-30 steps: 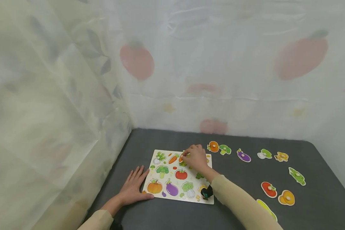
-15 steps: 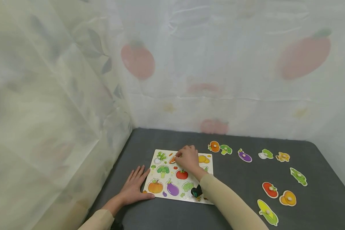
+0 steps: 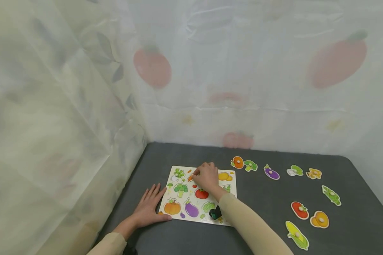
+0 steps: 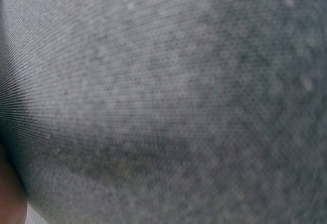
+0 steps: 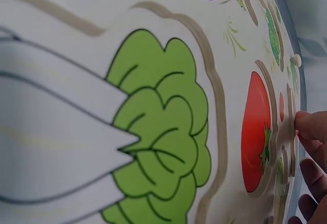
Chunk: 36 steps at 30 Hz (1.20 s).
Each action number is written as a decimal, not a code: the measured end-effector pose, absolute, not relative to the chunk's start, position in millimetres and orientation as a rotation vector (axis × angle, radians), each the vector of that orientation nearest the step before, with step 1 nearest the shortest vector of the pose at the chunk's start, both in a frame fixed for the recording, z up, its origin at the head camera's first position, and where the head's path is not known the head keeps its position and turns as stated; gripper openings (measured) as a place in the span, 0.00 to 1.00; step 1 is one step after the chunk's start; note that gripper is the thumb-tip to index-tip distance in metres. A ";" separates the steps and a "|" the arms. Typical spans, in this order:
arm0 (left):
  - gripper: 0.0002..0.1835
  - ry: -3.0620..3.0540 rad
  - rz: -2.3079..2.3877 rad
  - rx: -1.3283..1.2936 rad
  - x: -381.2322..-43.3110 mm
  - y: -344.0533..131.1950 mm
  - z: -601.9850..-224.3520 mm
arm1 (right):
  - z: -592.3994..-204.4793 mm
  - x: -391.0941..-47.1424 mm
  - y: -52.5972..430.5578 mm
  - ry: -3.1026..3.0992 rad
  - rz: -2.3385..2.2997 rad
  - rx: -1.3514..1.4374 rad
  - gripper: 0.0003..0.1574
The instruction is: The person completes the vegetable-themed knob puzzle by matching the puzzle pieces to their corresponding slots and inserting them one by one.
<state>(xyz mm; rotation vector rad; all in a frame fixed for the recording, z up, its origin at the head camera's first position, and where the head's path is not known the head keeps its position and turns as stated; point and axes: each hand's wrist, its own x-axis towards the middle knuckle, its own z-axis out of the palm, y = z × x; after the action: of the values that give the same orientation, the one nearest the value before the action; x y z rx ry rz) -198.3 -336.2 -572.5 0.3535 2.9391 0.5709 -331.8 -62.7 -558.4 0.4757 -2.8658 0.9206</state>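
Observation:
A white vegetable puzzle board (image 3: 166,191) lies on the dark table, printed with a tomato (image 5: 255,127), a purple eggplant (image 3: 191,209), a pumpkin (image 3: 172,207) and more. My right hand (image 3: 207,177) is over its upper middle, fingertips pinching a carrot puzzle piece (image 3: 190,178) at the carrot picture; the hand hides most of it. In the right wrist view, the thumb and fingers of that hand come down close to the board at the right edge. My left hand (image 3: 148,209) rests flat at the board's left side, fingers spread, thumb at the lower left corner.
Loose knobbed pieces lie to the right: a pumpkin (image 3: 237,162), broccoli (image 3: 250,165), eggplant (image 3: 271,173), cabbage (image 3: 294,170), pea pod (image 3: 331,196), tomato (image 3: 300,210), potato (image 3: 319,220) and corn (image 3: 297,236). Patterned curtains (image 3: 242,120) border the table.
My right hand has moved left across the board with the carrot puzzle piece, onto the carrot picture, uncovering the board's upper right. The left hand has stayed put.

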 end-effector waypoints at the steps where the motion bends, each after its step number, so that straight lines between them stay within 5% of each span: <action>1: 0.65 2.939 0.567 0.352 -198.3 -336.1 -572.6 | -558.7 -331.8 -62.9 -2.869 0.924 0.471 0.11; 36: 0.66 2.917 0.583 0.331 -198.7 -336.5 -573.0 | -558.2 -331.9 -65.9 -2.854 0.922 0.517 0.14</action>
<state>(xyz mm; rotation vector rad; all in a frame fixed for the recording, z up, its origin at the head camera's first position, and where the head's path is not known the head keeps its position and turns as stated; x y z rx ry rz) -198.7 -336.5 -573.0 0.3309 2.9169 0.5827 -331.9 -65.9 -558.2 0.5172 -2.8539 0.9224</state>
